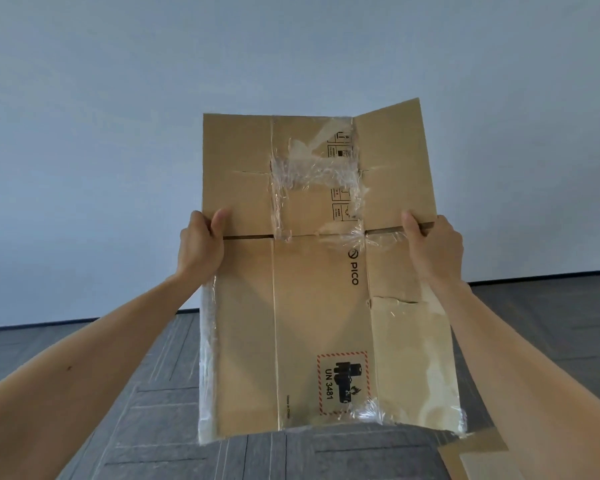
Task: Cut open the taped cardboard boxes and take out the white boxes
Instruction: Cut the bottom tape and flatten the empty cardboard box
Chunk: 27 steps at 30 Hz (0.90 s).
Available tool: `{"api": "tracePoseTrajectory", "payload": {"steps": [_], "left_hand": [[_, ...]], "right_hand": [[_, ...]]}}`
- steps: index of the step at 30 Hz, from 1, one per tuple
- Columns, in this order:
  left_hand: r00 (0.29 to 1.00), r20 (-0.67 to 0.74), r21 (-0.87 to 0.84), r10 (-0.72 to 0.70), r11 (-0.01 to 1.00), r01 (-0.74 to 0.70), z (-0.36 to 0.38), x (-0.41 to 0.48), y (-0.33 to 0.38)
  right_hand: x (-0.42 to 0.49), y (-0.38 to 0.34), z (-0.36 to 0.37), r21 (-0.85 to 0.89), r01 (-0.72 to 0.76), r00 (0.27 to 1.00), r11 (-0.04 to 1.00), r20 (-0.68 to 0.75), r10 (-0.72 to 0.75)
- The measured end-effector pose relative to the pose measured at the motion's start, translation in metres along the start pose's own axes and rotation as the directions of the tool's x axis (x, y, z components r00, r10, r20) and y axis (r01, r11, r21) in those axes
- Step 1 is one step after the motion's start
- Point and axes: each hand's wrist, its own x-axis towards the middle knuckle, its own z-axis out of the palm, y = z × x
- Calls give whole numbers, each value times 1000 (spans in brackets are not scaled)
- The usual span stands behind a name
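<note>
**Flattened carton held up with both hands**

Head view: A flattened cardboard box (pixel 319 271) is held upright in the air at arm's length, in front of a pale wall (pixel 118 98) and above a grey patterned floor (pixel 146 410). The left hand (pixel 201 244) grips the box's left edge and the right hand (pixel 433 244) grips its right edge, both at the slit where the flaps begin. Each thumb is pressed on the near face, with the fingers curled behind. Crumpled clear tape (pixel 312 168) clings across the upper flaps, and more runs down the left edge and over the lower right panel. A black "PICO" logo (pixel 354 268) sits near the middle, and a red-bordered "UN 3481" label (pixel 342 384) sits near the bottom. A second piece of cardboard (pixel 478 459) lies on the floor at lower right.
</note>
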Motion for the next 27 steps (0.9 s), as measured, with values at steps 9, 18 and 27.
{"api": "tracePoseTrajectory", "payload": {"steps": [9,18,27], "left_hand": [[992,92,153,-90,985,75,100,39,-37],[955,180,183,-237,962,204,175,91,-141],[804,466,174,-370,929,326,301,174,-290]], "right_hand": [[43,93,75,-37,-191,975,981,105,193],[69,136,183,-154,-256,937,954,206,284],[99,201,336,-348,-368,866,862,210,454]]}}
